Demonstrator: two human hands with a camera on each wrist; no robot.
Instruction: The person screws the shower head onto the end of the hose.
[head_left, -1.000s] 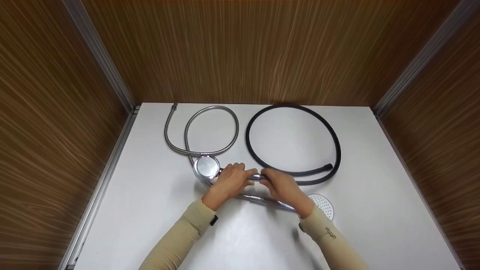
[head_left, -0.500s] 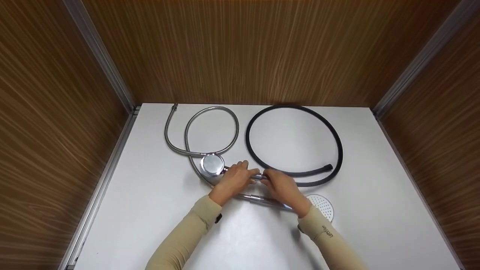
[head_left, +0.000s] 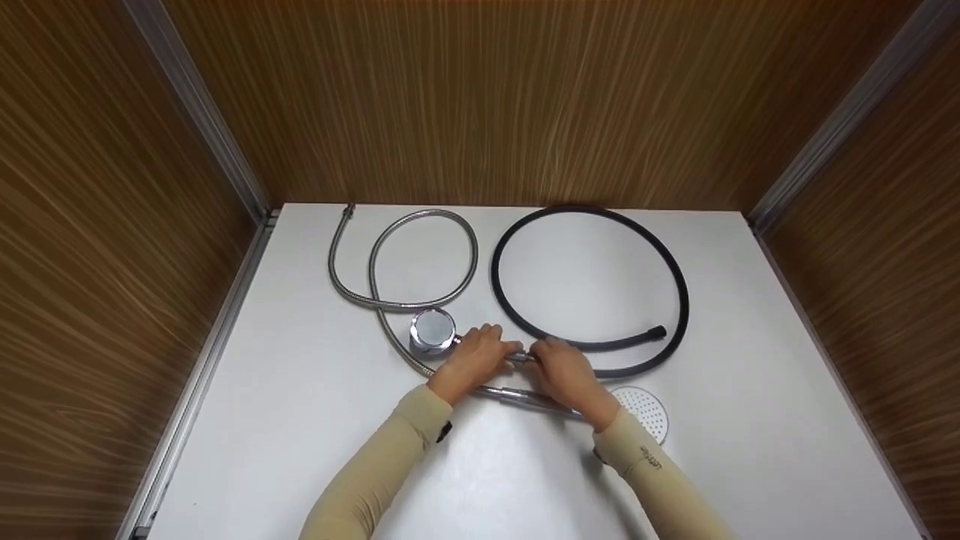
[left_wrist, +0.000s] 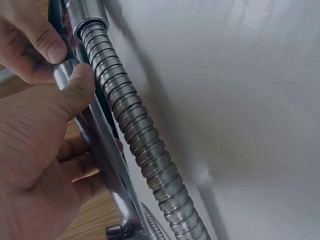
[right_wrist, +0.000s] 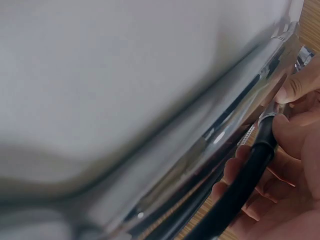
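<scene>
In the head view my left hand grips the chrome handle of a shower head with a round silver face. The left wrist view shows its thumb and fingers around that handle. My right hand pinches the end of a black shower hose against the handle's end. The hose end meets the handle's chrome tip in the right wrist view; the joint is partly covered by fingers. Below both hands lies a second shower head with a white perforated face, its chrome handle joined to a silver hose.
The silver metal hose loops across the back left of the white table. The black hose's loop lies at the back right, its free end inside the curve. Wood-patterned walls stand on three sides.
My left hand and its shower head have shifted a little to the right. The right hand stays at the hose end, while the black loop has widened slightly rightward.
</scene>
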